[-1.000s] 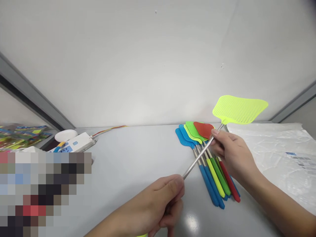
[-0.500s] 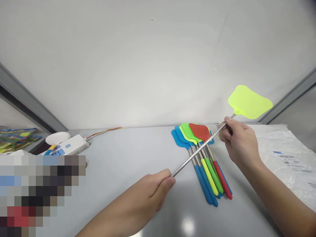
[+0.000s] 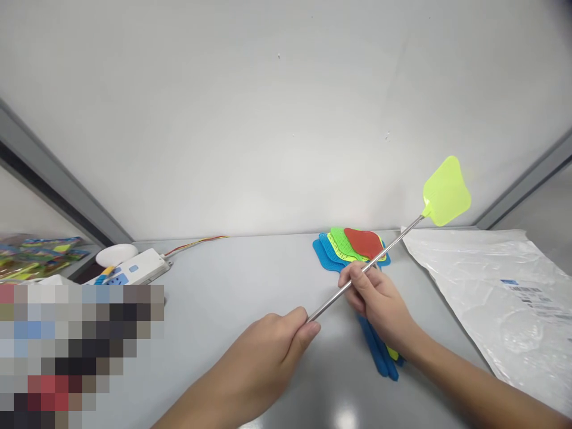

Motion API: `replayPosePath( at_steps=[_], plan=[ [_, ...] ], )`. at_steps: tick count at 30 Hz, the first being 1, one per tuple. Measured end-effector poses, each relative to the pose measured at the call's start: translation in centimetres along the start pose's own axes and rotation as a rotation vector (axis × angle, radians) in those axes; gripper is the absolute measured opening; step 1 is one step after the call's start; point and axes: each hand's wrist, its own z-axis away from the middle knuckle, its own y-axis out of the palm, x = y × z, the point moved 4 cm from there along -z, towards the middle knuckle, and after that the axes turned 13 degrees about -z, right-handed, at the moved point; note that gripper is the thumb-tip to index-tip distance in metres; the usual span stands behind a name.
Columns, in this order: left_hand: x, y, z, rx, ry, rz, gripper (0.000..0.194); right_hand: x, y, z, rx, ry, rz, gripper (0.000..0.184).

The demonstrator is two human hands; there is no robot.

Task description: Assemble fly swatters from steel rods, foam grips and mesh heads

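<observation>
A yellow-green fly swatter (image 3: 445, 192) with a long extended metal rod is held in the air above the grey table (image 3: 232, 286). My left hand (image 3: 272, 351) is closed round its hidden handle end. My right hand (image 3: 375, 295) pinches the rod near its lower part, fingers closed on it. Beneath my right hand lies a stack of several fly swatters (image 3: 353, 244) with blue, green, yellow and red heads; their handles are partly hidden by my wrist.
A clear plastic bag (image 3: 491, 292) with a label lies at the right. A white power strip (image 3: 134, 271) with a red-yellow cable and a white round object (image 3: 117, 255) sit at the left. Colourful packets (image 3: 36, 256) lie at the far left, a white wall behind.
My right hand slid down the rod from near the swatter head toward my left hand. The swatter head turned and now stands more upright.
</observation>
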Motion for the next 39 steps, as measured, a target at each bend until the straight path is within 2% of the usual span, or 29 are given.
replayPosePath(
  at_steps=[6, 13, 20, 24, 27, 29, 31, 35, 37, 39],
  plan=[
    [0.1, -0.5, 0.0, -0.011, -0.017, -0.099, 0.044, 1.0, -1.3, -0.4, -0.037, -0.016, -0.001, 0.042],
    [1.3, -1.0, -0.1, -0.018, 0.007, -0.200, 0.044, 3.8, -6.7, -2.5, -0.310, -0.160, -0.263, 0.030],
    [3.4, -2.8, -0.3, -0.039, 0.003, -0.288, 0.045, 5.5, -10.6, -3.6, -0.437, -0.250, -0.357, 0.023],
    [4.8, -4.2, 0.0, -0.009, -0.022, -0.246, 0.044, 6.0, -12.0, -3.7, -0.464, -0.290, -0.370, 0.023],
    [5.5, -4.8, 0.0, 0.003, -0.033, -0.186, 0.045, 5.8, -11.6, -3.8, -0.439, -0.298, -0.368, 0.025],
    [5.6, -4.8, -0.2, -0.015, -0.034, -0.168, 0.045, 5.3, -10.3, -3.7, -0.401, -0.291, -0.377, 0.026],
    [5.1, -4.6, -0.4, -0.063, -0.028, -0.183, 0.045, 4.3, -8.1, -3.2, -0.333, -0.254, -0.371, 0.025],
    [3.8, -3.4, -0.6, -0.120, -0.048, -0.277, 0.044, 1.7, -3.2, -1.7, -0.103, -0.078, -0.316, 0.032],
    [3.7, -3.0, -0.7, -0.124, -0.074, -0.314, 0.043, 1.2, -2.5, -1.1, -0.095, -0.062, -0.315, 0.035],
    [4.0, -3.2, -0.7, -0.145, -0.093, -0.347, 0.043, 1.6, -3.0, -1.0, -0.156, -0.095, -0.307, 0.034]
  ],
)
